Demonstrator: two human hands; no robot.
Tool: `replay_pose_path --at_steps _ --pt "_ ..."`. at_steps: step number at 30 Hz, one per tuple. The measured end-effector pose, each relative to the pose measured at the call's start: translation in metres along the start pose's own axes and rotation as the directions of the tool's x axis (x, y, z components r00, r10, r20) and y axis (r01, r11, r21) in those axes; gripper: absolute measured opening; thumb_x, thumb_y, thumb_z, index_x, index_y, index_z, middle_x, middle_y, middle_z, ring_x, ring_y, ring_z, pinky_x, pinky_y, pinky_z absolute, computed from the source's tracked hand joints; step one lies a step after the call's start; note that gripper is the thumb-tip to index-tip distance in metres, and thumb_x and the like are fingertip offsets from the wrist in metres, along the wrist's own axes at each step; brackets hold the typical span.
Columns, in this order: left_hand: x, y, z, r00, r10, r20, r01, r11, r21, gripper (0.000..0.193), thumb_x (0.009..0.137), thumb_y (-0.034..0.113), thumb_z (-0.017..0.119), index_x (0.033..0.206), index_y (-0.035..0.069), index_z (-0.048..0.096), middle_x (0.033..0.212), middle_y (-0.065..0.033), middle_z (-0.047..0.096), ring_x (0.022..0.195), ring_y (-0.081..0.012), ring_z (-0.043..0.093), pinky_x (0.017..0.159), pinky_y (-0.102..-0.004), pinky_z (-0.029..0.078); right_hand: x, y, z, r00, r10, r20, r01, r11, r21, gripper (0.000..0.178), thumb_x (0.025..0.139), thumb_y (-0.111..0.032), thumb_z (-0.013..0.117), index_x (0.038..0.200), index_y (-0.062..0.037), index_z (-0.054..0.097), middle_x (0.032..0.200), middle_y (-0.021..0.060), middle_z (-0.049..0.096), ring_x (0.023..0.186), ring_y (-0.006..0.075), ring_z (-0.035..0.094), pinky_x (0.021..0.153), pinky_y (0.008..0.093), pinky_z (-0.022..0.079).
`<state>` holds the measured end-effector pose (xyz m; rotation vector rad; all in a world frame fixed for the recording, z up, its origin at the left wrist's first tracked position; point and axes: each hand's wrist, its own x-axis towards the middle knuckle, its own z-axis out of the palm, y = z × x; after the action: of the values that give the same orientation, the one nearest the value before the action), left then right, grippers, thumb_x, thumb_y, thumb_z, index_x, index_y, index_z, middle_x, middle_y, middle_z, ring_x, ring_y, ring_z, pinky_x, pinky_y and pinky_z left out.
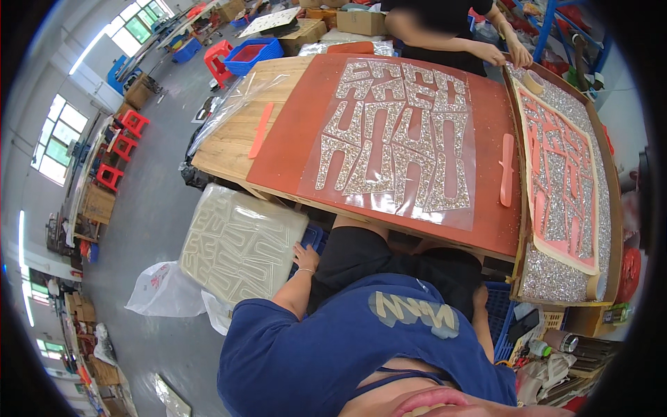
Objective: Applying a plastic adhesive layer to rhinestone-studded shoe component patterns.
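Note:
My left hand [306,258] rests with fingers spread against the right edge of a stack of pale translucent sheets [240,240] patterned with long curved shapes, left of my legs. My right hand [480,297] hangs low beside my right thigh; its fingers are hidden. On the red-topped table [285,153] before me lies a clear film [458,212] bearing rows of glittering rhinestone shapes [392,139]. A pink flat scraper [507,170] lies right of the film, and another pink scraper [261,131] at the table's left.
At right, a shallow tray [615,229] of loose rhinestones holds a pink cut-out stencil [563,187]. Another person's hands [506,52] are at its far end. A white plastic bag [156,288] lies beside the sheets. Red stools [125,147] and blue crates [253,55] stand farther off.

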<state>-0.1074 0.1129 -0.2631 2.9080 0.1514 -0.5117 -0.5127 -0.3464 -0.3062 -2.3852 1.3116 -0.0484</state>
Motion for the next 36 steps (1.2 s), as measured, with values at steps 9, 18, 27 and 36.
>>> replay_pose_path --at_steps 9,18,27,36 --pt "0.006 -0.002 0.007 0.999 0.032 0.011 -0.032 0.999 0.005 0.032 0.089 0.023 0.036 0.117 0.014 0.051 0.142 -0.0167 0.017 0.132 -0.0360 0.013 0.099 -0.0591 0.021 -0.009 0.020 0.025 0.985 0.086 0.151 -0.083 0.996 -0.026 0.023 0.084 -0.012 0.041 0.096 -0.0007 0.057 0.088 0.0271 0.058 0.085 0.0407 0.057 0.073 0.0461 0.046" --pt "0.003 0.002 0.003 0.997 0.053 0.056 -0.056 0.997 0.053 0.033 0.089 0.023 0.035 0.116 0.014 0.052 0.142 -0.0165 0.018 0.132 -0.0358 0.015 0.100 -0.0588 0.022 -0.012 0.011 0.016 0.985 0.068 0.161 -0.067 0.998 -0.013 0.022 0.082 -0.012 0.043 0.096 -0.0018 0.057 0.088 0.0245 0.058 0.085 0.0384 0.057 0.074 0.0448 0.046" --pt "0.001 0.004 0.000 0.996 0.064 0.067 -0.069 0.995 0.072 0.033 0.090 0.025 0.035 0.114 0.013 0.053 0.142 -0.0169 0.018 0.131 -0.0367 0.017 0.099 -0.0596 0.023 -0.010 0.011 0.014 0.983 0.041 0.178 -0.039 0.999 -0.014 0.022 0.080 -0.012 0.045 0.096 -0.0030 0.058 0.088 0.0219 0.057 0.085 0.0361 0.056 0.074 0.0435 0.046" --pt "0.021 -0.020 0.028 0.987 0.160 0.025 -0.162 0.971 0.177 0.026 0.086 0.023 0.044 0.104 0.010 0.058 0.125 -0.0162 0.040 0.111 -0.0339 0.044 0.085 -0.0471 0.043 -0.020 -0.001 0.013 0.989 0.011 0.148 -0.014 1.000 0.018 0.023 0.078 -0.011 0.047 0.097 -0.0041 0.058 0.088 0.0193 0.057 0.084 0.0337 0.056 0.074 0.0421 0.045"
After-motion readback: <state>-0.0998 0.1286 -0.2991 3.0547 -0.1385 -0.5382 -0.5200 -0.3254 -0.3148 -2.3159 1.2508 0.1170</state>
